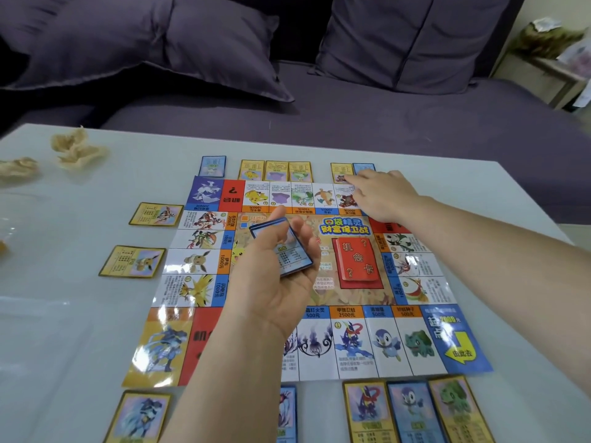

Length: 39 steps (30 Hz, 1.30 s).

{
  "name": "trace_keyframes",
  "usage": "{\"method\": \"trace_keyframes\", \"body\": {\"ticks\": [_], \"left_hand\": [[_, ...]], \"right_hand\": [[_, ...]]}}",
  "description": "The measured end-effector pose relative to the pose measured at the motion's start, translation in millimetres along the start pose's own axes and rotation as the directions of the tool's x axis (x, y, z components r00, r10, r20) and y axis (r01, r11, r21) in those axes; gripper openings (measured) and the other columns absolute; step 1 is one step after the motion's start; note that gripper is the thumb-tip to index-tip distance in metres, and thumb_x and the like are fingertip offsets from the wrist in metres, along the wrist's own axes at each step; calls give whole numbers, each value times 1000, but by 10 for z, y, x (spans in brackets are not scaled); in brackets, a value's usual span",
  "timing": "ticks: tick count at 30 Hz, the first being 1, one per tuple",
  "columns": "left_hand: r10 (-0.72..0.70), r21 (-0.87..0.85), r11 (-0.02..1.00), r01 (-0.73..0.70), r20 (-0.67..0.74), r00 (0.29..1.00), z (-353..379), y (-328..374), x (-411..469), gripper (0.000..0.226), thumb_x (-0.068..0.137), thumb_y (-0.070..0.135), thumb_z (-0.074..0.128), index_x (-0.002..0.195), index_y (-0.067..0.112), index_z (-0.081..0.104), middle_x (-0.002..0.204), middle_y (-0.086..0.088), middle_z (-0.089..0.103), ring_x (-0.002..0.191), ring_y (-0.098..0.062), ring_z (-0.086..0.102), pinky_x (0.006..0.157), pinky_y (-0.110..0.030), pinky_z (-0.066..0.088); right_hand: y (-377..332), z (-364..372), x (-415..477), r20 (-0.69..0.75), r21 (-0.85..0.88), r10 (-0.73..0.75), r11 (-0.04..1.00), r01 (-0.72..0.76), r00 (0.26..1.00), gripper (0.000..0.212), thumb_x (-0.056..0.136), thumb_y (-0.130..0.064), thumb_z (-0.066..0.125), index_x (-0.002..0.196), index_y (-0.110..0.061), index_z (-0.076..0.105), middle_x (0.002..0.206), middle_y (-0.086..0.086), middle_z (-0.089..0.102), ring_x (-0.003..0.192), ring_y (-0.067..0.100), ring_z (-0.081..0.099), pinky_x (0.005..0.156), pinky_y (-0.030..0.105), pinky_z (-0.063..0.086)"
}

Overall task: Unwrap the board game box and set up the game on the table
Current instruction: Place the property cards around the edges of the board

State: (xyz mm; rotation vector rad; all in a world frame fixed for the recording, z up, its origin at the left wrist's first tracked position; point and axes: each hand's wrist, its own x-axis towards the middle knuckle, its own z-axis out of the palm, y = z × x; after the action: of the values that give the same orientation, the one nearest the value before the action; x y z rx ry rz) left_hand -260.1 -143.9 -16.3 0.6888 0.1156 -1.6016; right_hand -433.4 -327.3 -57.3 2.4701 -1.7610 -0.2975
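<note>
The game board, a glossy printed sheet, lies flat on the white table. A red card deck sits on its middle. Property cards lie around the board's edges: yellow ones on the left, several along the far edge, and more at the near edge. My left hand hovers over the board, palm up, and holds a small stack of blue cards. My right hand reaches to the far right corner, fingers lying on a blue card beside a yellow one.
Crumpled bits of wrapping lie at the table's far left. A purple sofa with cushions stands behind the table. A cluttered side table sits at the far right.
</note>
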Motion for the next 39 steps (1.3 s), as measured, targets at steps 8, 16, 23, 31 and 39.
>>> {"method": "trace_keyframes", "body": {"ticks": [8, 16, 23, 31, 39], "left_hand": [[-25, 48, 999, 22, 67, 997, 18, 75, -81, 27, 94, 17, 42, 113, 8, 59, 87, -13, 63, 73, -23, 62, 64, -30, 56], [-94, 389, 921, -7, 241, 966, 27, -26, -299, 23, 98, 1, 38, 114, 0, 54, 101, -15, 72, 92, -24, 70, 74, -32, 59], [-188, 685, 725, -77, 304, 934, -52, -186, -549, 13, 91, 2, 51, 98, 2, 63, 92, -18, 71, 79, -23, 70, 65, -27, 59], [-156, 862, 483, -156, 259, 953, -149, -263, -649, 17, 83, 7, 65, 99, 3, 65, 90, -16, 72, 83, -25, 71, 76, -33, 58], [1, 894, 417, -168, 184, 983, -157, -304, -643, 25, 78, 13, 73, 100, 6, 63, 94, -16, 71, 90, -29, 69, 84, -42, 56]], "right_hand": [[-34, -251, -190, -131, 294, 67, 955, -26, 989, 49, 102, -26, 22, 150, -20, 19, 155, 4, 26, 140, 24, 29, 112, 40, 22], [-451, -823, -1443, -70, 975, 159, 221, 33, 985, 25, 97, -33, 44, 106, -27, 67, 105, -11, 70, 103, 6, 63, 95, 34, 43], [-789, -591, -2220, 83, 992, 114, -109, -70, 990, 11, 86, -26, 63, 80, -19, 68, 74, 1, 71, 68, 15, 67, 69, 29, 49], [-803, -471, -2353, 59, 997, 265, 31, -70, 962, 30, 63, -44, 77, 69, -16, 69, 82, 10, 72, 84, 29, 68, 88, 50, 52], [-737, -464, -2351, 25, 996, 198, 83, -43, 980, 19, 87, -26, 64, 70, -24, 73, 73, 0, 72, 75, 17, 65, 79, 36, 51]]}}
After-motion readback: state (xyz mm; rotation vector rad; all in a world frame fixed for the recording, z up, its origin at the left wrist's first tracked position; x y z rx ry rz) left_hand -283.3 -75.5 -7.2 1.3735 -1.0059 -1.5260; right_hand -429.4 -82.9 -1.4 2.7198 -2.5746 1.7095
